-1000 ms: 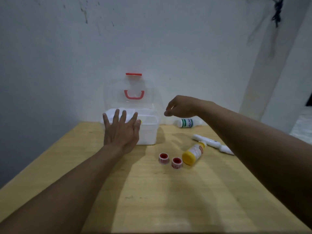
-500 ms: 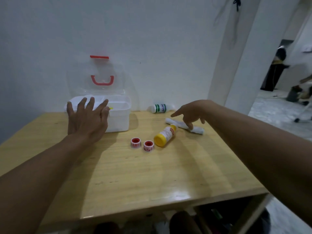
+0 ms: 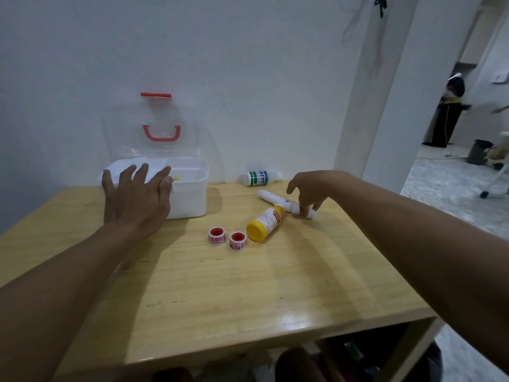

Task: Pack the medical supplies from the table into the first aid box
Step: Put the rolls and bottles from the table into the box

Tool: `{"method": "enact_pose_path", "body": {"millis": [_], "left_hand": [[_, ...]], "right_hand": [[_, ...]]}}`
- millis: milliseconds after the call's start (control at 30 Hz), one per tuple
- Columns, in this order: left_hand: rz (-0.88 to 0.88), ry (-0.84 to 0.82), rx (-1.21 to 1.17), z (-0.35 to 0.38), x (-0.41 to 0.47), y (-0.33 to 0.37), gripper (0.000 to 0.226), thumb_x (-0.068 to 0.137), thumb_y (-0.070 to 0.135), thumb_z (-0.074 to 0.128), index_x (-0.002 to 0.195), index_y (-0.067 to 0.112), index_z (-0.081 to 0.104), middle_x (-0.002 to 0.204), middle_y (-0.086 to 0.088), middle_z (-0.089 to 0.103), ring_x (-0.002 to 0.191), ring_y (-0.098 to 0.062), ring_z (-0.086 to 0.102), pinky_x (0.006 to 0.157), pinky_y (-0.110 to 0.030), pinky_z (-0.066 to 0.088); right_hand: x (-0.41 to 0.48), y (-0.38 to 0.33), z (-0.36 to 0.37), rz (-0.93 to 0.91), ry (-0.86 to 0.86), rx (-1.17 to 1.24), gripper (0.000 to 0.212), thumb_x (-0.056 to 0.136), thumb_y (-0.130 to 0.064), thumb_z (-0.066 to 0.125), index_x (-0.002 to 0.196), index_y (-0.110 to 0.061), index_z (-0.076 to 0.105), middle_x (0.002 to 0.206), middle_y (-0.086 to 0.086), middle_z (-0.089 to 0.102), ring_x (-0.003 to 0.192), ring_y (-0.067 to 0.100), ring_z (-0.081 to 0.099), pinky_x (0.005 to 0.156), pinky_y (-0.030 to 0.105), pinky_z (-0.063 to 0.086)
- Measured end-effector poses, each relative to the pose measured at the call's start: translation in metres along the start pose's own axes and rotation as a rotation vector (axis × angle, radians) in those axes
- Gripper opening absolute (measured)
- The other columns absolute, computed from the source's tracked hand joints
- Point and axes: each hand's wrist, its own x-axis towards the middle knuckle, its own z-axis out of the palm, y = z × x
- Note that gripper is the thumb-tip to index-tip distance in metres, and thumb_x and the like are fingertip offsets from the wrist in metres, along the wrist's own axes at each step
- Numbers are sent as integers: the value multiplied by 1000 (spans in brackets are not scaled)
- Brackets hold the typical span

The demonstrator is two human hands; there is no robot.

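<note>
The white first aid box [image 3: 199, 180] stands at the table's back left, its clear lid [image 3: 129, 128] with a red handle raised against the wall. My left hand [image 3: 135, 199] rests flat against the box's front, fingers spread, holding nothing. My right hand [image 3: 311, 188] reaches down over a white tube [image 3: 271, 196] lying on the table. Its fingertips touch the tube's right end and the thumb stays apart. A yellow-capped bottle [image 3: 265, 223] lies just left of the tube. Two red-and-white tape rolls [image 3: 217, 235] [image 3: 238, 240] sit in front of the box. A green-labelled white bottle [image 3: 259, 178] lies by the wall.
The wooden table [image 3: 248, 285] ends at a front edge near me and a right edge beyond the tube. A white pillar [image 3: 385, 106] rises behind the right corner. In the room at far right stand a person in dark clothing [image 3: 447, 117] and a dark bin [image 3: 479, 151].
My right hand has come away from above the box, swung right and dropped onto the white tube. The view has turned to the right. My left hand has stayed on the box.
</note>
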Motion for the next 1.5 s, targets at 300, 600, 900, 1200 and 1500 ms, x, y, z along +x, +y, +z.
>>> {"method": "enact_pose_path", "body": {"millis": [300,600,900,1200,1500], "left_hand": [[-14,-7,-11,-2,-1,3,57,100,50,7,145,37,39,153,-8,40,143,-29,28,116,-58,1],[-21,-22,-10,-3,-2,2,57,99,49,8,145,38,40,153,-6,39,142,-27,28,116,-57,2],[-31,-28,-58,-5,0,2,59,97,51,7,145,38,39,154,-5,39,143,-26,27,118,-55,0],[-144,94,-120,-9,9,-17,54,99,45,20,143,28,45,149,-5,47,145,-26,24,118,-56,3],[-183,-27,-196,-5,8,-24,52,101,46,14,148,37,36,159,-5,30,149,-24,11,118,-56,0]], "right_hand": [[18,3,-13,12,135,82,50,77,-21,83,119,-3,62,104,12,68,91,29,72,79,42,62],[49,-23,1,-47,232,115,38,86,-29,74,112,-6,60,107,14,66,83,30,72,71,40,63],[51,-27,-2,-65,89,143,53,72,-28,86,114,-7,61,105,11,63,86,25,69,63,34,63],[51,-46,-31,-241,297,152,47,69,-26,85,110,-8,68,98,4,72,70,14,69,57,25,49],[34,-143,-61,-505,312,117,42,70,-23,83,110,-21,74,103,2,73,86,17,69,84,38,58]]}}
